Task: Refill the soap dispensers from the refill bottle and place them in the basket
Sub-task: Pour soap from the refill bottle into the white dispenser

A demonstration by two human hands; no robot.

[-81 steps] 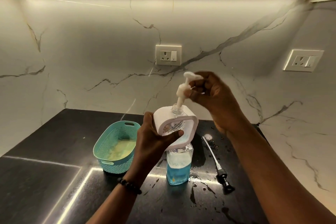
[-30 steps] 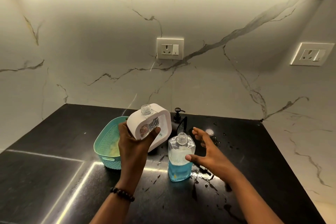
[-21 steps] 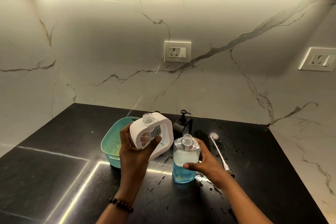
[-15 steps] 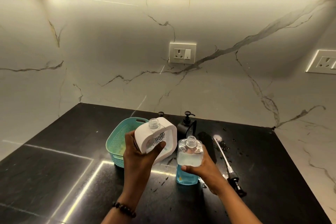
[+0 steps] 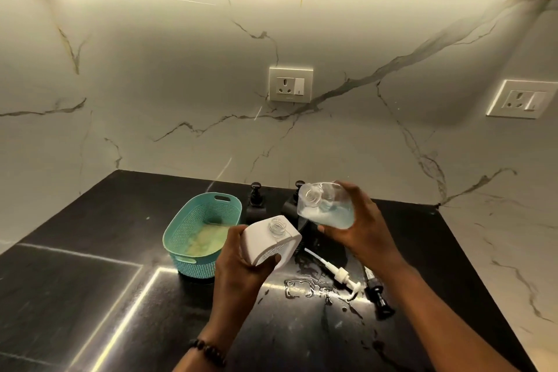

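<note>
white dispenser (image 5: 265, 243): uncapped, tilted | refill bottle (image 5: 327, 208): clear, blue liquid, tipped | basket (image 5: 196, 232): teal

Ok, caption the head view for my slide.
Right hand tilts clear refill bottle toward white dispenser held in left hand.

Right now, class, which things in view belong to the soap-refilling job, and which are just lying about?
Belonging to the job:
clear refill bottle of blue soap, in right hand
white square soap dispenser, in left hand
teal perforated plastic basket
white pump head
black pump head
two black dispensers

Lying about:
wall sockets
spilled liquid
</note>
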